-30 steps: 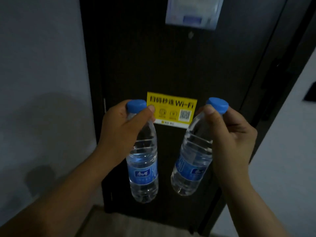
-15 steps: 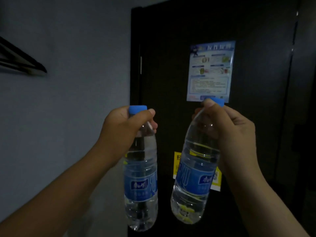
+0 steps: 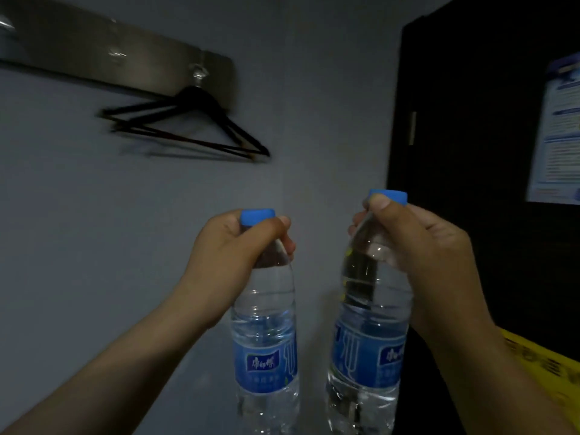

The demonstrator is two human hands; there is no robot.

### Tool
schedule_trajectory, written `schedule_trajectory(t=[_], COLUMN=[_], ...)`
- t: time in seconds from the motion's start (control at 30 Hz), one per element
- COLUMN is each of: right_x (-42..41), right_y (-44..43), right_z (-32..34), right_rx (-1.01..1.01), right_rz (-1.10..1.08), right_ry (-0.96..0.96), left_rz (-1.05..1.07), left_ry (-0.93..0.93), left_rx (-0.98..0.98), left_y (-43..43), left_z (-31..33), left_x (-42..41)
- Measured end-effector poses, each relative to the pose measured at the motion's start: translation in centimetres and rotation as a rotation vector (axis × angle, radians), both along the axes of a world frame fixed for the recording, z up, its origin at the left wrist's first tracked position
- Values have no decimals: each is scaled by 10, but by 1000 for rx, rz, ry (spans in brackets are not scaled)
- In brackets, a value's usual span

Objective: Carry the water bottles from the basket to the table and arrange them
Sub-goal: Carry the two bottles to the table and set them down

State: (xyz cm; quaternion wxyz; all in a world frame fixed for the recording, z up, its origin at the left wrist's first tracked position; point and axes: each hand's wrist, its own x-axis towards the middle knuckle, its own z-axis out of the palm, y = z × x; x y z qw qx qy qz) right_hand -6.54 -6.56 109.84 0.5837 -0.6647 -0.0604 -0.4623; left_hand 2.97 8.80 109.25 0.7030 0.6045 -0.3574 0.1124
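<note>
Grips left bottle [image 3: 266,356] by the neck in left hand [image 3: 232,255], right bottle [image 3: 367,356] likewise in right hand [image 3: 423,255]; holds both roughly upright in mid-air, near but apart, before grey wall [image 3: 94,246].

Two hands and two arms are showing. The left hand [image 3: 232,246] is sitting left of the dark door [image 3: 470,146], and the right hand [image 3: 433,255] is sitting in front of the door. The left arm [image 3: 125,356] and the right arm [image 3: 502,378] are both going bare from the wrist back, as far as they are showing. The thumbs are wearing short, plain nails. The right thumbnail [image 3: 379,203], nearest the door's edge, is looking wide and rounded.
</note>
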Motion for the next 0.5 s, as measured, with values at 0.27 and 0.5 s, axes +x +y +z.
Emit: schedule_trajectory(t=[0.27, 0.5], right_x=[29, 28], right_y=[95, 214], right_z=[4, 2], right_rx=[59, 109], right_rz=[418, 738], right_ry=[-26, -53], left_rz=[347, 658], left_ry=[-31, -37], left_rx=[-5, 30], left_y=[121, 245], left_z=[4, 3], left_x=[-32, -93])
